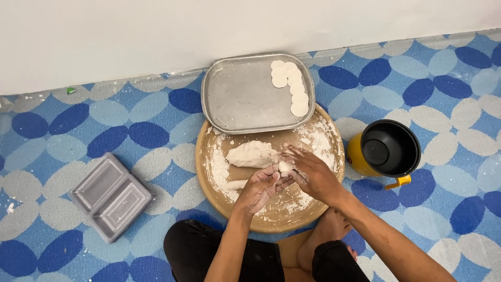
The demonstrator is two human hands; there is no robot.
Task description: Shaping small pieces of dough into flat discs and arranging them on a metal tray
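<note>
A person sits cross-legged on a blue patterned floor mat, seen from above, working over a round wooden board (271, 216) dusted with white flour. Both hands meet near the middle of the board around a small piece of dough (285, 167): the left hand (259, 189) cups it from below with curled fingers, and the right hand (312, 174) presses on it from above, so the piece is pinched between the two palms and only partly visible. Just left of the hands, on the board, lies a large lump of dough (252, 154), and a smaller scrap (237, 184) rests at the board's left edge. A metal tray (237, 96) overlaps the far rim of the board, carrying a curved row of flat round dough discs (292, 86) along its right side. Right of the board stands a yellow pot with a black inside (390, 150); well to the left of the board lies a closed clear plastic box (111, 196). Shaping this piece well likely calls for even, gentle pressure and floured palms, so that it matches the discs on the tray.
</note>
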